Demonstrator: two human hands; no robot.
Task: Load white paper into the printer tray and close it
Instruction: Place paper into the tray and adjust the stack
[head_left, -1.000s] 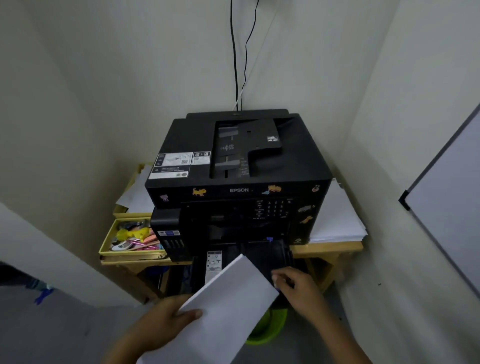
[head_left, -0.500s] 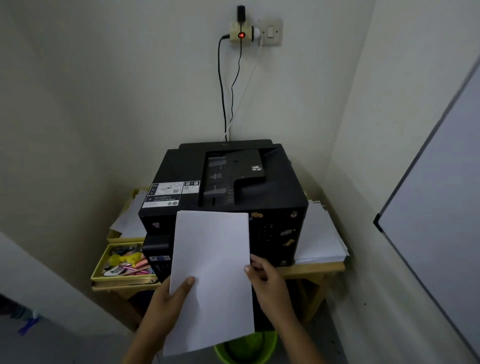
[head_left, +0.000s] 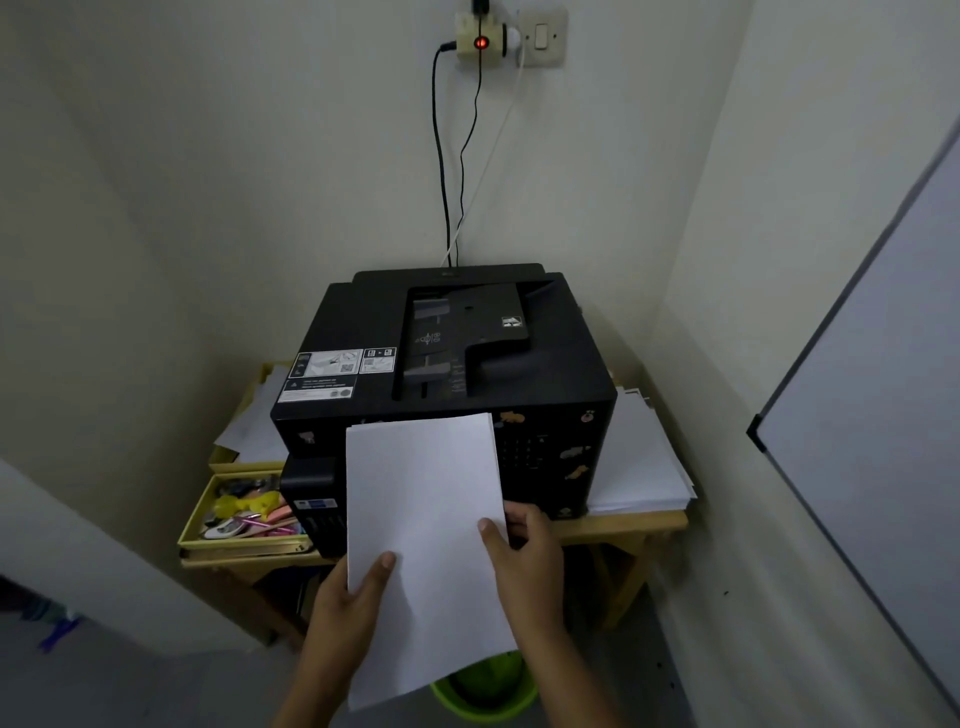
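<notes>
A black printer stands on a small wooden table in a room corner. In front of it I hold a thin stack of white paper upright, long side vertical. My left hand grips its lower left edge, thumb on the front. My right hand grips its right edge, thumb on the sheet. The paper covers the printer's lower front, so the paper tray is hidden.
A second stack of white paper lies on the table right of the printer. Yellow trays with pens and sheets sit at its left. A green bin stands on the floor below. Cables run up to a wall socket. A whiteboard leans at right.
The paper has turned from tilted to upright and squared in front of the printer. My right hand has come off the tray area and taken hold of the paper's right edge.
</notes>
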